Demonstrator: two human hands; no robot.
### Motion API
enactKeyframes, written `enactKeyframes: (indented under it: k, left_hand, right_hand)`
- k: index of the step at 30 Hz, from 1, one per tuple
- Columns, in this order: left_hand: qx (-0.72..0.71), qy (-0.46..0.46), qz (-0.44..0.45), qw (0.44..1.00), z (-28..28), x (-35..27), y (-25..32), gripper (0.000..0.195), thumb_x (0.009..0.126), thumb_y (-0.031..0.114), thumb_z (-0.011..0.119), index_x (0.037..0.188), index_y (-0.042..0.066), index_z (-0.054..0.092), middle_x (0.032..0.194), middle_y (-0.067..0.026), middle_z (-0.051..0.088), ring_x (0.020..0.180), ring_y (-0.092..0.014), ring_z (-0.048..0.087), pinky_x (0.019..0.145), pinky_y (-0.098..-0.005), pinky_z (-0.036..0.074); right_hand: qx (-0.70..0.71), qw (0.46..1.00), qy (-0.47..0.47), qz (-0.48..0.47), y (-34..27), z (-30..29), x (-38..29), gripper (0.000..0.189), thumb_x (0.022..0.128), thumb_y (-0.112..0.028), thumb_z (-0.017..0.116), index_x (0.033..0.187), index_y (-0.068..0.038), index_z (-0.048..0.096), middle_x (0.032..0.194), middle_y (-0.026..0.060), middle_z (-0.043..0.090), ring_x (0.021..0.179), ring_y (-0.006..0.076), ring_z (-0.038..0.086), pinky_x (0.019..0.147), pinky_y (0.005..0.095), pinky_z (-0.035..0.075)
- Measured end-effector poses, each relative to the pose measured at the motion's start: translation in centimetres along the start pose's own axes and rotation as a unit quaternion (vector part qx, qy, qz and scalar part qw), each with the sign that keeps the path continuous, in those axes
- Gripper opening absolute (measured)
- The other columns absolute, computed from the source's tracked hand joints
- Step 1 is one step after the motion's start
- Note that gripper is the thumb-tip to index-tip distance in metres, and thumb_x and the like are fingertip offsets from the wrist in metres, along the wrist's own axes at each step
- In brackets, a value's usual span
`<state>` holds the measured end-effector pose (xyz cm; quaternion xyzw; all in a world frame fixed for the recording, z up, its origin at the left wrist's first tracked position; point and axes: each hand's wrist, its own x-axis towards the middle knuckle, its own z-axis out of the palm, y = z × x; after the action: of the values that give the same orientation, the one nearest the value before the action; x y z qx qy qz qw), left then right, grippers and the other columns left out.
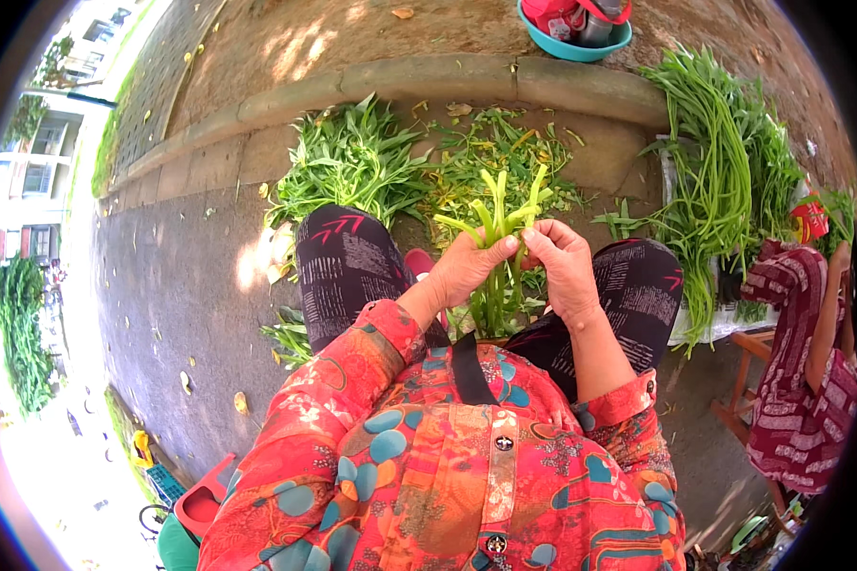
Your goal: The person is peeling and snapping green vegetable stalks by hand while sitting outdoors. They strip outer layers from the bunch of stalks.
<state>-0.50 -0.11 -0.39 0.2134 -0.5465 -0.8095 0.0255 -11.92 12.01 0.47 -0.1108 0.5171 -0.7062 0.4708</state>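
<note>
A bunch of green leafy-vegetable stems (pixel 496 296) hangs between my knees, its pale cut ends pointing up and fanning apart. My left hand (pixel 468 268) is closed round the bunch just below the ends, thumb across the front. On the right of the same bunch, the thumb and fingertips of my right hand (pixel 558 260) pinch at a stem. Beyond my left knee lies a heap of leafy greens (pixel 361 160). Loose trimmed leaves (pixel 500 146), some yellow, are scattered on the ground ahead of my hands.
A stone curb (pixel 428 80) crosses ahead, with a turquoise basin (pixel 578 50) holding bags beyond it. Long-stemmed greens (pixel 721 171) are piled at the right on a pale sheet. Another person (pixel 793 385) sits close by on a wooden seat. A red chair (pixel 203 499) stands at lower left.
</note>
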Motion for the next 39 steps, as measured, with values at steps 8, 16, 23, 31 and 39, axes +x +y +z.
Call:
enactKeyframes:
  k: [8, 16, 23, 31, 39]
  left_hand:
    - [-0.074, 0.091, -0.007, 0.993, -0.6, 0.5, -1.1, 0.03, 0.091, 0.032, 0.061, 0.099, 0.004, 0.057, 0.085, -0.0003, 0.057, 0.076, -0.008, 0.053, 0.069, -0.0242, 0.046]
    - [-0.153, 0.065, -0.045, 0.985, 0.1, 0.2, 0.1, 0.022, 0.092, 0.026, 0.061, 0.095, 0.005, 0.058, 0.081, -0.0001, 0.057, 0.071, -0.009, 0.054, 0.066, -0.0244, 0.046]
    - [-0.125, 0.073, 0.004, 0.989, -1.4, 0.2, -1.2, 0.017, 0.092, 0.024, 0.061, 0.087, 0.007, 0.057, 0.074, 0.001, 0.056, 0.065, -0.01, 0.052, 0.061, -0.0232, 0.042]
    - [-0.158, 0.083, -0.027, 0.984, -2.9, 0.2, -1.1, 0.016, 0.091, 0.022, 0.062, 0.092, 0.006, 0.058, 0.073, 0.0009, 0.058, 0.065, -0.009, 0.053, 0.061, -0.0223, 0.044]
    - [-0.125, 0.061, -0.055, 0.989, -2.2, 0.5, -1.1, 0.017, 0.089, 0.019, 0.065, 0.094, 0.004, 0.058, 0.076, 0.0, 0.059, 0.066, -0.009, 0.054, 0.061, -0.0226, 0.045]
  right_hand:
    - [-0.194, 0.977, -0.012, -0.083, 2.7, -0.2, 0.2, 0.01, 0.082, -0.007, 0.07, 0.083, -0.001, 0.061, 0.078, -0.0016, 0.053, 0.066, 0.0045, 0.051, 0.058, 0.0194, 0.042]
    - [-0.16, 0.985, 0.032, -0.059, 2.0, 0.5, 0.1, 0.013, 0.081, -0.007, 0.071, 0.077, 0.001, 0.06, 0.079, 0.0014, 0.053, 0.065, 0.0078, 0.053, 0.058, 0.0223, 0.044]
    - [-0.209, 0.973, 0.07, -0.07, 3.3, 0.0, 0.9, 0.01, 0.082, -0.008, 0.07, 0.078, 0.0, 0.064, 0.074, -0.0002, 0.055, 0.064, 0.0079, 0.048, 0.062, 0.0219, 0.042]
    - [-0.208, 0.965, 0.163, 0.005, 1.9, 0.3, 1.2, 0.016, 0.094, -0.007, 0.051, 0.102, -0.001, 0.063, 0.082, -0.0015, 0.057, 0.067, 0.0057, 0.047, 0.062, 0.0203, 0.041]
    - [-0.184, 0.934, 0.271, -0.14, -0.7, 1.6, -0.5, 0.019, 0.094, -0.006, 0.052, 0.111, 0.0, 0.058, 0.091, 0.001, 0.057, 0.072, 0.0042, 0.049, 0.064, 0.0167, 0.042]
